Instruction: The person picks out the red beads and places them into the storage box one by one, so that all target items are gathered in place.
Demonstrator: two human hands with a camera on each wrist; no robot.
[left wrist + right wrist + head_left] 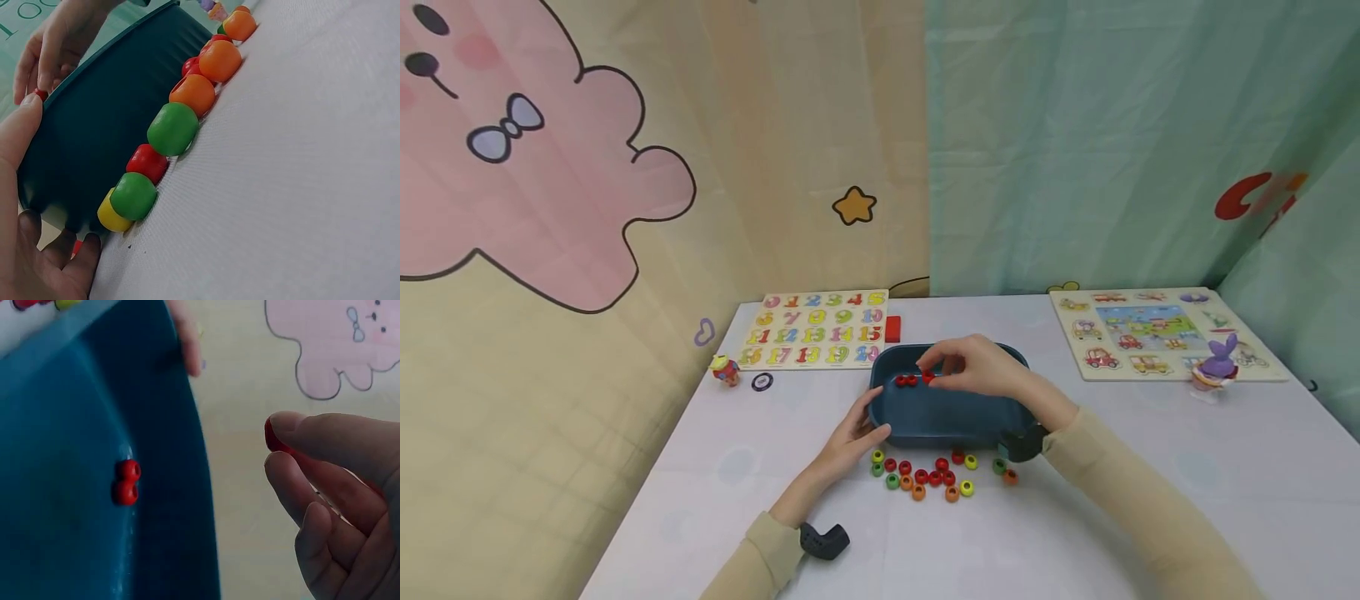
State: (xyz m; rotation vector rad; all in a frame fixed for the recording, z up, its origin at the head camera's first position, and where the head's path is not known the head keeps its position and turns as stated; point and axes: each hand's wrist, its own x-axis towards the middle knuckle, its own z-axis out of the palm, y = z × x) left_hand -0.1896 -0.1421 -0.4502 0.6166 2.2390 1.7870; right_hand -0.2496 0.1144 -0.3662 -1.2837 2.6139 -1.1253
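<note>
A dark blue rectangular tray (947,421) stands on the table. My left hand (847,435) grips its left end, thumb at the near corner and fingers along the side wall. Over the tray, my right hand (979,367) pinches a red bead (272,436) between thumb and index finger. Two red beads (127,482) lie side by side on the tray floor, near its far wall. In front of the tray several loose beads are scattered, among them a green bead (173,129), an orange bead (220,60) and a yellow bead (112,212).
Behind the tray to the left lies a number puzzle board (816,330), with a red block (892,328) beside it. A small figurine (726,369) and a round black token (762,382) are at left. A picture puzzle board (1150,333) and a purple bunny toy (1217,364) are at right.
</note>
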